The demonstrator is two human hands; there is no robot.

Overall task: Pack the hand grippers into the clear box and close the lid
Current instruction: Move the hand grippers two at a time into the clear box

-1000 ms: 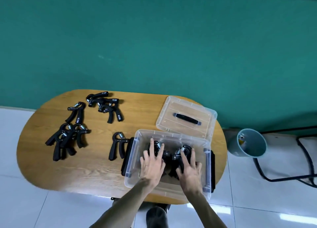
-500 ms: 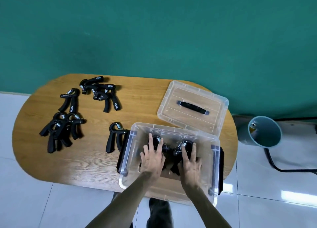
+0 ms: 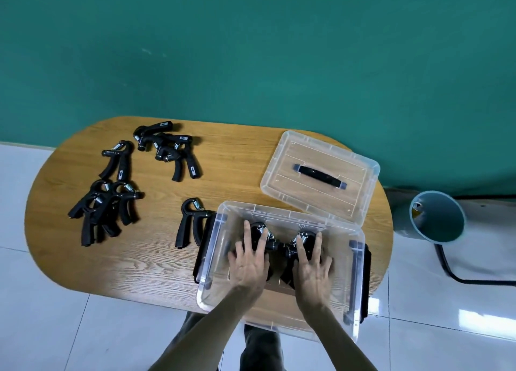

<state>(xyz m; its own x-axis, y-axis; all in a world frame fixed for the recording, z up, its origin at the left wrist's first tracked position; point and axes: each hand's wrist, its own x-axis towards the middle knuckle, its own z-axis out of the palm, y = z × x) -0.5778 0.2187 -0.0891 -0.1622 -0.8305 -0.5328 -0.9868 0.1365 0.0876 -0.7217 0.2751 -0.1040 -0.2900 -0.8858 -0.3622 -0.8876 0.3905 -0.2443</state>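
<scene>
Inside the clear plastic box (image 3: 354,261), well short of its walls, the left hand (image 3: 249,261) and right hand (image 3: 312,264) press flat, fingers spread, on black sprung hand grippers (image 3: 275,245).

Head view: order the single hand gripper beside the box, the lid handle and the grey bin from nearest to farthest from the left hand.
From the left hand:
1. Single hand gripper, on the table just left of the clear box.
2. Lid handle, beyond the box, to the right.
3. Grey bin, on the floor, far right.
</scene>
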